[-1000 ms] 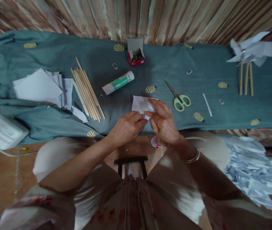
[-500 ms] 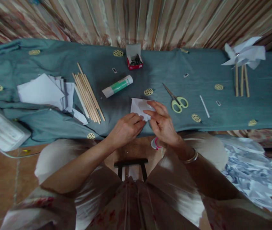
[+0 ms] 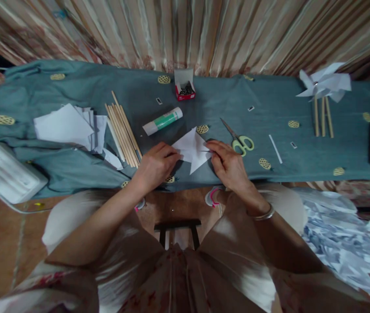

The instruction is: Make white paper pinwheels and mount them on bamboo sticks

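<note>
A white folded paper piece with pointed flaps lies on the teal cloth at the near edge of the table. My left hand pinches its left side with curled fingers. My right hand, with a bangle on the wrist, grips its right side. Green-handled scissors lie just right of my right hand. A glue stick lies just behind the paper.
A bundle of wooden sticks and a stack of white paper sheets lie at left. A small red box stands at the back. Paper pinwheels on sticks lie far right. Paper scraps cover the floor at right.
The paper has been spread wider between my hands, showing pointed flaps. My left hand has moved left and my right hand has dropped onto the paper's right side.
</note>
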Demonstrator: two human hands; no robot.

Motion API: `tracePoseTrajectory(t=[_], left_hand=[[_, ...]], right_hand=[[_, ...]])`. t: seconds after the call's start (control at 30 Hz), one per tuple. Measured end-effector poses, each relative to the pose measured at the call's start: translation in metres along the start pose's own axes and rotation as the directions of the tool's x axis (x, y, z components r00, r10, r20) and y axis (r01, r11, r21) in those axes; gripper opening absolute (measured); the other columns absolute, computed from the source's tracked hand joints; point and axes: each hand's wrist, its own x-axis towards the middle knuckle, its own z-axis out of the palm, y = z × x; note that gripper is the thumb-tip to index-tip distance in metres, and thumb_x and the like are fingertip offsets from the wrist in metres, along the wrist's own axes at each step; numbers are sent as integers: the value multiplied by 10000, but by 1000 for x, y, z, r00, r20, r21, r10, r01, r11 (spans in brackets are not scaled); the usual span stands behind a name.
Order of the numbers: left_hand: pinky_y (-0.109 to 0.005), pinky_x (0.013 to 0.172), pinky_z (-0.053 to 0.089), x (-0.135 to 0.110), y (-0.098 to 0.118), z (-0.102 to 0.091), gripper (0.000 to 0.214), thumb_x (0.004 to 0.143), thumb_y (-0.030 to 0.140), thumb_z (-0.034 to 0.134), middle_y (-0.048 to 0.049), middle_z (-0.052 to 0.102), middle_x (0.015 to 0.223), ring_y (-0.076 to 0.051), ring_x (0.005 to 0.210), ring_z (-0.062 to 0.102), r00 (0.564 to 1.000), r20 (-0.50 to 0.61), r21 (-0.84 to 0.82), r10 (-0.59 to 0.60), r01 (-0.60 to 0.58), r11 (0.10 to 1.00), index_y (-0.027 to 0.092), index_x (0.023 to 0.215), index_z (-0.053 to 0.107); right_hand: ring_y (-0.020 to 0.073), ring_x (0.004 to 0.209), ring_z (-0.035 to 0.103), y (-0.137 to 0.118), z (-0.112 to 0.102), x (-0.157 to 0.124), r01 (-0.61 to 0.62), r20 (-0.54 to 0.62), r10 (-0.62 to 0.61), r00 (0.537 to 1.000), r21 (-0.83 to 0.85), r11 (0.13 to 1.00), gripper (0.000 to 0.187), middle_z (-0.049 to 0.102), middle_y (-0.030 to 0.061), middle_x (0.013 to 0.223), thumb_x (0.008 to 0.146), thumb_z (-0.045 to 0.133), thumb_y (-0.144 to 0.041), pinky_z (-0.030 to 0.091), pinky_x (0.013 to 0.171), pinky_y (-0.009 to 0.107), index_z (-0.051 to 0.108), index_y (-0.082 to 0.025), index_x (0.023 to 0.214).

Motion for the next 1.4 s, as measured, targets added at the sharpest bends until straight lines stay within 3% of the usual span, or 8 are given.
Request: tracePoseTrajectory(t=[0.13, 0.27, 0.53, 0.73, 0.87, 0.97, 1.17, 1.4], left_hand=[[-354, 790, 554, -3, -3, -3, 221, 988, 168, 508, -98, 715, 977, -207, 912, 625, 998, -46, -54, -47, 44, 998, 149, 1069, 713], [-355, 836, 541, -2, 13, 0, 213, 991, 186, 522, -103, 707, 1017, -205, 956, 620, 998, -68, -109, -11, 4, 994, 136, 1124, 680], [-373, 817, 460, 2, 36, 6, 258, 984, 354, 570, -101, 705, 1062, -240, 988, 599, 992, 103, -68, 70, -63, 996, 151, 1102, 677], [-367, 791, 430, 5, 38, 8, 182, 980, 284, 574, -82, 722, 1027, -232, 954, 594, 990, 117, 12, 78, -80, 997, 163, 1048, 693], [-360, 772, 424, 6, 41, 8, 164, 988, 222, 548, -70, 730, 972, -218, 903, 599, 990, 73, 80, 125, -130, 988, 158, 990, 699], [-351, 755, 420, 7, 41, 6, 186, 991, 184, 527, -65, 725, 904, -209, 861, 597, 986, 66, 119, 155, -162, 980, 144, 924, 695], [-349, 701, 425, 1, 33, 2, 224, 1000, 182, 493, -84, 716, 859, -210, 831, 594, 989, 79, 94, 123, -131, 987, 132, 937, 703], [-323, 709, 484, -11, 28, 1, 189, 990, 175, 508, -74, 731, 895, -194, 830, 632, 991, 86, 95, 98, -107, 990, 138, 990, 694]], right_hand=[[249, 1132, 683, -4, 0, -4, -5, 22, 5, 1000, 13, 1000, 313, 733, 71, 1197, 900, 485, -163, 524, 1042, 500, 707, -235, 1110], [250, 1106, 695, -7, -1, -5, -16, 0, 16, 1000, 21, 1000, 260, 741, 83, 1180, 909, 534, -211, 540, 1015, 484, 712, -222, 1099], [214, 864, 738, -10, -8, -5, -97, -31, 99, 995, 52, 994, 216, 777, 56, 1043, 921, 546, -248, 604, 826, 388, 727, -230, 1038], [251, 992, 725, -4, -10, -1, -111, -104, 112, 988, 21, 994, 226, 773, 66, 1041, 928, 543, -276, 579, 919, 437, 732, -236, 1043], [247, 1010, 721, -2, -12, -2, -87, -60, 90, 994, 50, 995, 224, 773, 59, 1048, 921, 538, -247, 557, 967, 447, 731, -242, 1036], [248, 1094, 698, 1, -16, -4, -22, 44, 16, 999, 136, 990, 216, 757, 65, 1141, 886, 599, -241, 544, 993, 458, 724, -246, 1061], [272, 1230, 632, 5, -17, -15, 26, 185, -57, 981, 167, 986, 391, 682, 83, 1321, 777, 779, -272, 497, 1056, 528, 695, -263, 1158], [213, 1061, 697, -4, -12, -19, 39, 163, -84, 983, 265, 964, 149, 761, 24, 1112, 877, 658, -181, 541, 981, 457, 738, -270, 964]])
